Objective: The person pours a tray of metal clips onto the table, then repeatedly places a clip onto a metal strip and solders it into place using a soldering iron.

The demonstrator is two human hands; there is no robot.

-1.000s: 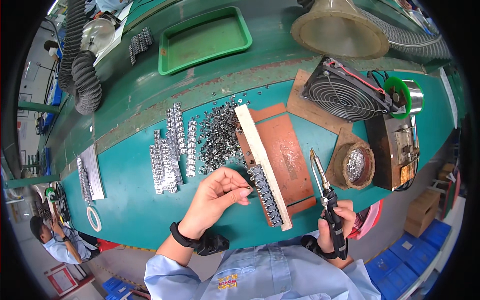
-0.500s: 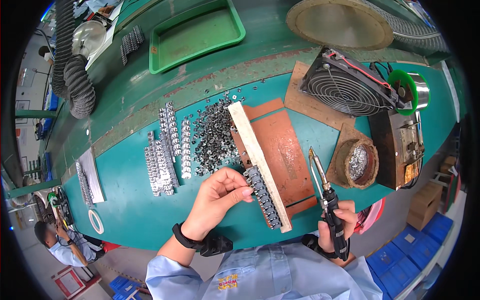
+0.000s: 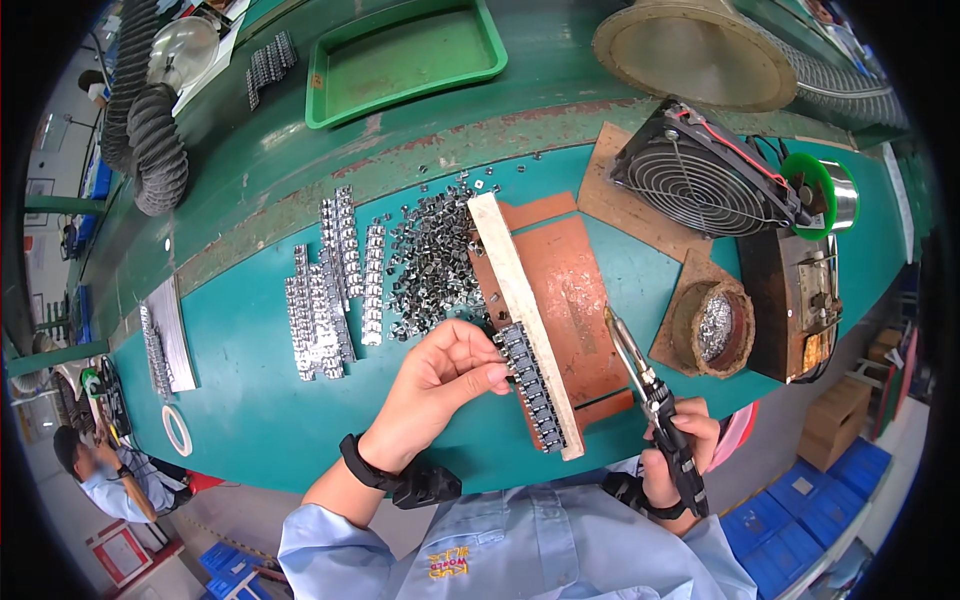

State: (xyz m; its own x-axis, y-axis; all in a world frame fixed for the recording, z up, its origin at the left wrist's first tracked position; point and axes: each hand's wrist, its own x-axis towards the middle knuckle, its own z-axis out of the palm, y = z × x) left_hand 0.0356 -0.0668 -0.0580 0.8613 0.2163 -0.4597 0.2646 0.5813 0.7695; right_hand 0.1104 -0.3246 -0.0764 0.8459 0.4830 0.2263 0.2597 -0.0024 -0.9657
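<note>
My left hand (image 3: 435,390) has its thumb and forefinger pinched at the left edge of a dark strip of small circuit boards (image 3: 532,390). Whether a tiny part sits between the fingertips is hidden. The strip lies along a pale wooden bar (image 3: 522,300) on a reddish-brown board (image 3: 562,285). My right hand (image 3: 680,455) is wrapped round the black handle of a soldering iron (image 3: 655,395). Its tip points up and left, over the brown board's right edge, apart from the strip. Loose small metal parts (image 3: 430,265) are heaped beyond my left hand.
Finished-looking silvery strips (image 3: 318,310) lie left of the heap. At right stand a fan (image 3: 705,175), a solder spool (image 3: 840,195), a round pot with silvery bits (image 3: 715,330) and a metal box (image 3: 785,300). A green tray (image 3: 400,65) sits at the back; a tape ring (image 3: 177,430) lies left.
My right hand has brought the soldering iron's tip leftward, from the green mat to over the brown board. My left hand keeps its pinch at the strip. The whole view has shifted slightly.
</note>
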